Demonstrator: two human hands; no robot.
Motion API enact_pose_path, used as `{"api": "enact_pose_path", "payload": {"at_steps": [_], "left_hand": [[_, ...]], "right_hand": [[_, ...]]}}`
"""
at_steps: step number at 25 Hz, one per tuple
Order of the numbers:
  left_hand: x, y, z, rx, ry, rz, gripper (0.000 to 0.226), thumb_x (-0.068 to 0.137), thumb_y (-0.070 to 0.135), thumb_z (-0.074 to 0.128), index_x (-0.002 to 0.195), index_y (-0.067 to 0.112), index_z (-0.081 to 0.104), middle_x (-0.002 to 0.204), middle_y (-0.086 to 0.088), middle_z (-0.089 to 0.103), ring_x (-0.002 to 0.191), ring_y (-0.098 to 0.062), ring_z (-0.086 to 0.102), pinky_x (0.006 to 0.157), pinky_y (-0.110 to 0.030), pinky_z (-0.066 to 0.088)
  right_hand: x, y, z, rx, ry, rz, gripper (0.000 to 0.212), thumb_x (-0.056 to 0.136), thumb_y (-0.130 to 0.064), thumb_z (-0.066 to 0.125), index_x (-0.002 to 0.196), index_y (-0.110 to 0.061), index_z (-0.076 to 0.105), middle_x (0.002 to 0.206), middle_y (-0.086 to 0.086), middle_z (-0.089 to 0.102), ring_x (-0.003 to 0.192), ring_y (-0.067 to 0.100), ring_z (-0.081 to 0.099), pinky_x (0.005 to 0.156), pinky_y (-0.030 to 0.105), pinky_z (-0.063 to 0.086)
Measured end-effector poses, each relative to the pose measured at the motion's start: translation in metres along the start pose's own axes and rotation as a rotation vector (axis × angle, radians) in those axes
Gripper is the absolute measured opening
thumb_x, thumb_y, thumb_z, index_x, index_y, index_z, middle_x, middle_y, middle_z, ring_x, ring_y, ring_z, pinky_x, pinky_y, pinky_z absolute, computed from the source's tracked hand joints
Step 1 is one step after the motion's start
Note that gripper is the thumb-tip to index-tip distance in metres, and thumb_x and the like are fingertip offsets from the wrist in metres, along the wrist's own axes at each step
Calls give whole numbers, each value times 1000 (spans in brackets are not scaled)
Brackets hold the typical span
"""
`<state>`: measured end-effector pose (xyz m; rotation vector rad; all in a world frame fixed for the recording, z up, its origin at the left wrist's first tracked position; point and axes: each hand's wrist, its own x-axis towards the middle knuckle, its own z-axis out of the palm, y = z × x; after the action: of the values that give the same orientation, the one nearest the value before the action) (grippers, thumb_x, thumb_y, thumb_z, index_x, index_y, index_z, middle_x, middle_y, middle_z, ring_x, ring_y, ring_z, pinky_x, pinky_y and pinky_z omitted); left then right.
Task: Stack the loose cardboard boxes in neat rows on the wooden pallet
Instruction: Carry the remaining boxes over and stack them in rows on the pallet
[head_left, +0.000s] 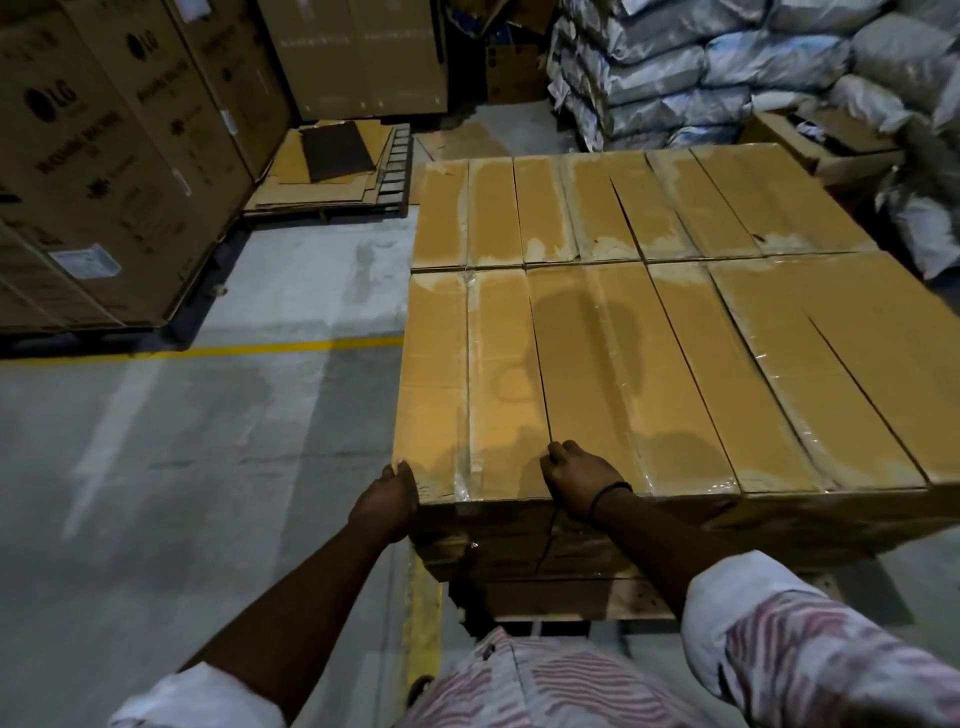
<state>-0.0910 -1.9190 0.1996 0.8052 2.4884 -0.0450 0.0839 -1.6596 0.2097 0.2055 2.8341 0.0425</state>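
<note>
1. Box position: the long tan cardboard box (436, 374) lies at the near-left corner of the top layer, in the near row stacked on the wooden pallet (613, 603).
2. The left hand (387, 501) cups its near-left corner, fingers curled round the edge. The right hand (579, 480) hooks its fingers into the dark seam against the neighbouring tan box (623, 374).
3. To finish well, I would press it sideways until that seam closes, then bring its near end flush with the row's front.
4. Edges: its left side forms the stack's outer face, so any overhang would show there.
5. Room: the grey concrete floor (208, 467) lies open leftward to the yellow painted line (234, 349). The tall printed cartons (104, 156) stand well apart beyond it.
</note>
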Motion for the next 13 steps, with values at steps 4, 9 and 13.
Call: {"api": "enact_pose_path", "payload": {"at_steps": [4,9,13], "left_hand": [[-12,24,7,-22,63,-99,74,101,35,51,159,8,13,161,-29,17,139,-51,35,114,-53,37],[-28,98,20,64,212,239,74,95,44,61,158,22,27,167,-17,15,150,-43,18,122,-50,23],[-25,153,9,81,167,416,68,97,39,63,156,26,31,167,-6,20,146,-31,31,115,-39,33]], "right_hand": [[-4,7,2,68,-21,13,60,92,-14,65,146,-6,40,147,18,40,129,35,41,96,43,51],[-23,19,5,233,-167,-11,82,95,-11,62,162,-15,15,169,12,-1,156,30,4,125,38,20],[-48,29,22,232,-92,75,77,98,-1,52,162,-15,12,170,11,0,156,29,8,123,39,24]]}}
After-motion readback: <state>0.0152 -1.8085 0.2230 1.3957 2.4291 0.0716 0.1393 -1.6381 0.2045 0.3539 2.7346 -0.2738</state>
